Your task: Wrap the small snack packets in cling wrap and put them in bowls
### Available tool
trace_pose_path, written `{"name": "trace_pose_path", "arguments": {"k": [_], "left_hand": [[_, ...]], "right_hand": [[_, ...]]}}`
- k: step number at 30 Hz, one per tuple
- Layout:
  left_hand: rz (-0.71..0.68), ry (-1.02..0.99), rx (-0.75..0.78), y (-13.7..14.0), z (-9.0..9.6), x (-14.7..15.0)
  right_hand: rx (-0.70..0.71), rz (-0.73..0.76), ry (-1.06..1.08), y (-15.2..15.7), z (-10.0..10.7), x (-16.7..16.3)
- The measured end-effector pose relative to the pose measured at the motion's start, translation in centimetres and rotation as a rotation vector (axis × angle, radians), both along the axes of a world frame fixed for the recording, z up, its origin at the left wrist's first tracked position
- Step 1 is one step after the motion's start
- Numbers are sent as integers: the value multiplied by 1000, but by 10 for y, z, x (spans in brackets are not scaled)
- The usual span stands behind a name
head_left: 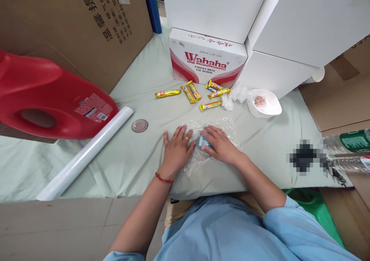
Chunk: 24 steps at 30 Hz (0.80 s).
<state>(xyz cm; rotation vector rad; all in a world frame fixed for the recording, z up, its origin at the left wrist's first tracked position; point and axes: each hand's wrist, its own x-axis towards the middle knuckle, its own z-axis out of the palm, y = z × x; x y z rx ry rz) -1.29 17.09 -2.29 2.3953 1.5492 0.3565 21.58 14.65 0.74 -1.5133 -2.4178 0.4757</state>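
A crumpled sheet of clear plastic film (228,130) lies flat on the cloth-covered table in front of me. My left hand (177,149) rests palm down on the film's left edge, fingers spread and holding nothing. On the film is a small blue-and-white packet (203,140), partly hidden under my right hand (221,143). The fingers and thumb of that hand curve round the packet from the right. Beyond the film lie several yellow-wrapped snack sticks (210,106), some in a small pile.
A long white film roll (89,153) and a round metallic disc (140,125) lie to the left, by a red jug (58,95). At the back stands a Wahaha carton (206,58). A white bowl (268,105), crumpled plastic (239,92) and bottles (352,142) are on the right.
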Motion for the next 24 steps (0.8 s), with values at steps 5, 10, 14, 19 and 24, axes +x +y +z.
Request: {"name": "trace_pose_path", "arguments": {"k": [5,10,14,19,24], "left_hand": [[3,-18,1,-2,0,0],[5,-23,11,-1,-2,0],[8,-25,5,0,-1,0],[23,-72,-9,4,-2,-4],[85,-178,25,7,-8,-9]], "right_hand": [[4,153,-141,-8,-7,3],[42,194,-140,-10,-15,14],[74,168,-123,-9,-24,12],[78,180,-103,-9,-25,11],[74,153,-13,-16,-12,21]]}}
